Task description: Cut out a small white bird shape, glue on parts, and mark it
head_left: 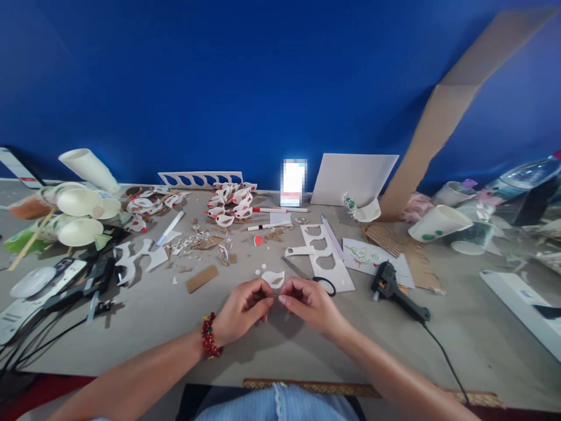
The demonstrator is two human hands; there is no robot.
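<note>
The left hand (245, 305) and right hand (312, 304) rest on the near side of a white bird-shaped cutout (272, 276), one toward each end. Thumb and forefinger are drawn close on each; whether they pinch anything, I cannot tell. The cutout lies on the surface (280, 351) just beyond the fingertips, about equally near both hands, partly hidden by the left fingers; contact is unclear. Its long axis runs crosswise, the rounded end left, the pointed tip right and slightly away from the person. A brown wing-shaped piece (277, 280) sits on it. Just beyond the cutout's rounded end are two small white discs (263, 266); right of the cutout, scissors (307, 272); far beyond, to its left, finished-looking paper birds (224, 220).
</note>
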